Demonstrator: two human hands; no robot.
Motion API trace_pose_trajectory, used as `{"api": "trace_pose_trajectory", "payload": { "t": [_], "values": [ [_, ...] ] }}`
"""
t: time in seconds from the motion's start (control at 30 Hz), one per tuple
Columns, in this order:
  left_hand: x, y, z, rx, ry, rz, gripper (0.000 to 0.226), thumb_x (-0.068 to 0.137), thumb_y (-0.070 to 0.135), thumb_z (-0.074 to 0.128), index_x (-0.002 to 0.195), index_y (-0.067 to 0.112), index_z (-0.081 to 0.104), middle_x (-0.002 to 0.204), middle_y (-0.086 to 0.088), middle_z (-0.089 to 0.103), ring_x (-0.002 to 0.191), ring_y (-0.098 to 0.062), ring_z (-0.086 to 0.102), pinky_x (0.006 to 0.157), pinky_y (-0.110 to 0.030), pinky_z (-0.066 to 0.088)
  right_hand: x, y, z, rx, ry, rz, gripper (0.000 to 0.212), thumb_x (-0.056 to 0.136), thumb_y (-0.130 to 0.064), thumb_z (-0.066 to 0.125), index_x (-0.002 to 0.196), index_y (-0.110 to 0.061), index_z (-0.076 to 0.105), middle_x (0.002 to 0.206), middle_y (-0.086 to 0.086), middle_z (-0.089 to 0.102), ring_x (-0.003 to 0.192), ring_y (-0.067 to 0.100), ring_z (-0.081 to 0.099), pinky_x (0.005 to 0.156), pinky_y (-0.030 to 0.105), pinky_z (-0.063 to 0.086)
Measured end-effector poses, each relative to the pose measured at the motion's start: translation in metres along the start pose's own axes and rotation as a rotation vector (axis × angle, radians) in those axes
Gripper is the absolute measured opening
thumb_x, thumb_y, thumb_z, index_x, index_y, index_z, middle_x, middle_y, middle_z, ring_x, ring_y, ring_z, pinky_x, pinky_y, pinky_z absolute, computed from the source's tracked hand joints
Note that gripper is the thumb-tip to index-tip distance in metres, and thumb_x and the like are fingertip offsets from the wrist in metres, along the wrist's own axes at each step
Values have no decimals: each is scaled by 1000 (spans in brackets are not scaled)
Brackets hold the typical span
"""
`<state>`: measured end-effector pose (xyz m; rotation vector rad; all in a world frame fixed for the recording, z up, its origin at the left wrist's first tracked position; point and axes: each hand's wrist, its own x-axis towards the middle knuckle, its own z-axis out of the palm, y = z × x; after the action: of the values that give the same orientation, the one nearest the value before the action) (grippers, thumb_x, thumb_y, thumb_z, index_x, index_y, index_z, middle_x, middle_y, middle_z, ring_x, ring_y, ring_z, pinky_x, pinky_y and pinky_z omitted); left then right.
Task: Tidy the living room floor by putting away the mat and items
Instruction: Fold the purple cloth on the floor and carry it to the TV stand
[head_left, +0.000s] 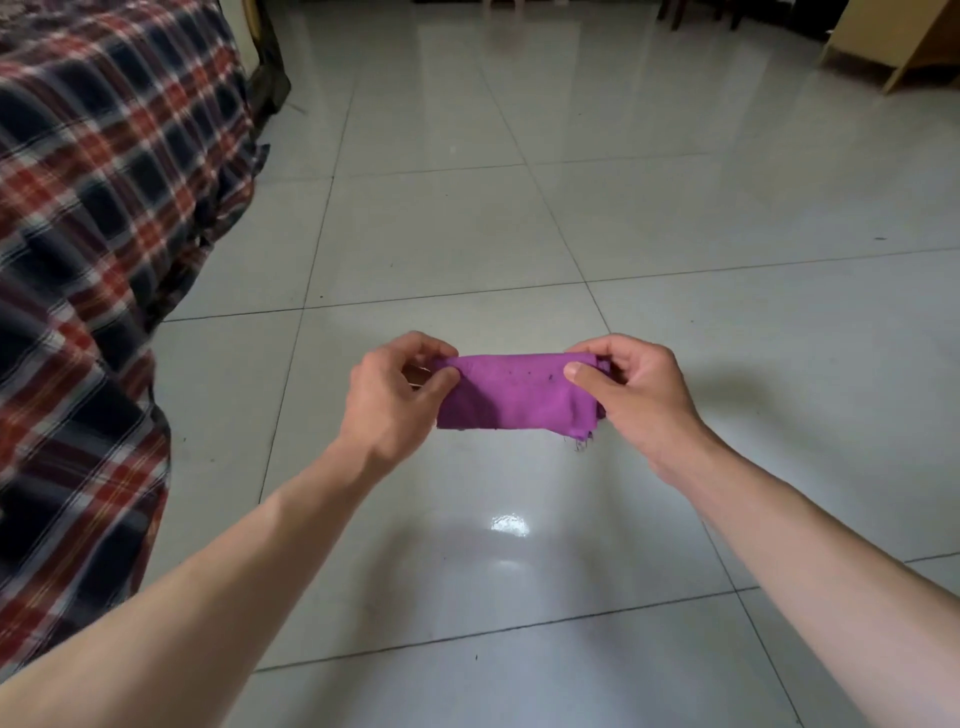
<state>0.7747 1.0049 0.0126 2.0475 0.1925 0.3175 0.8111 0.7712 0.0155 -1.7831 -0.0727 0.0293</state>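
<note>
Head view, downward: takes in glossy grey tiled floor (519, 208), with plaid blanket (104, 208) draped along the left edge. Holds a folded purple cloth (519, 395) in mid-air above the tiles. Looks light, soft and limp, frayed at one lower corner; likely best taken by its two short ends to stop the fold sagging. Pinches one end with left hand (395, 400), thumb against curled fingers; pinches the other with right hand (639, 395) likewise.

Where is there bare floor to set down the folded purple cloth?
Bare tile floor stretches ahead of the left hand and right hand, which pinch the purple cloth, and rightward to the wooden furniture at the far corner. The left side is crowded: the plaid blanket drapes down to the tiles.
</note>
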Motion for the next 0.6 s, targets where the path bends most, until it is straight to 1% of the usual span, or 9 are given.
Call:
{"api": "trace_pose_trajectory", "payload": {
  "t": [0.07, 0.13, 0.27, 0.37, 0.5, 0.6],
  "values": [
    [19, 12, -4, -31, 17, 11, 15, 86, 12, 72, 89, 27, 71, 84, 3, 69, 70, -10, 64, 63, -19, 49, 15, -17, -3, 19, 14, -14, 20, 88, -4, 72, 84, -24, 74, 93, 15, 75, 80, 18, 68, 72, 35, 55],
    [33, 22, -9, -60, 32, 29, 15, 86, 12, 73, 89, 26, 71, 84, 1, 70, 73, -13, 66, 67, -25, 51, 27, -32, -5, 39, 26, -23, 19, 88, -4, 72, 85, -23, 74, 95, 18, 74, 77, 17, 66, 67, 30, 53],
    [58, 54, -20, -61, 48, 85, 22, 86, 9, 73, 84, 30, 68, 81, 1, 69, 70, -12, 64, 68, -24, 51, 48, -65, -9, 50, 38, -49, 20, 87, -4, 72, 83, -24, 74, 97, 23, 72, 76, 19, 64, 67, 31, 50],
    [72, 82, -35, -83, 63, 116, 23, 85, 9, 72, 84, 31, 68, 81, 1, 68, 70, -13, 64, 67, -26, 52, 57, -100, -16, 72, 48, -73, 19, 87, -4, 72, 85, -23, 73, 95, 21, 73, 76, 18, 65, 66, 29, 50],
    [84, 128, -58, -113, 71, 128, 18, 86, 9, 72, 87, 26, 70, 82, -3, 69, 69, -13, 63, 68, -28, 54, 61, -155, -25, 82, 56, -98, 18, 88, -4, 71, 87, -22, 73, 88, 9, 74, 75, 14, 66, 66, 27, 51],
    [87, 174, -80, -125, 84, 93, 14, 87, 7, 72, 91, 21, 70, 81, 0, 67, 70, -13, 63, 68, -27, 53, 60, -208, -34, 69, 56, -79, 19, 87, -4, 72, 86, -23, 73, 88, 10, 73, 76, 16, 66, 65, 27, 51]
  ]
}}
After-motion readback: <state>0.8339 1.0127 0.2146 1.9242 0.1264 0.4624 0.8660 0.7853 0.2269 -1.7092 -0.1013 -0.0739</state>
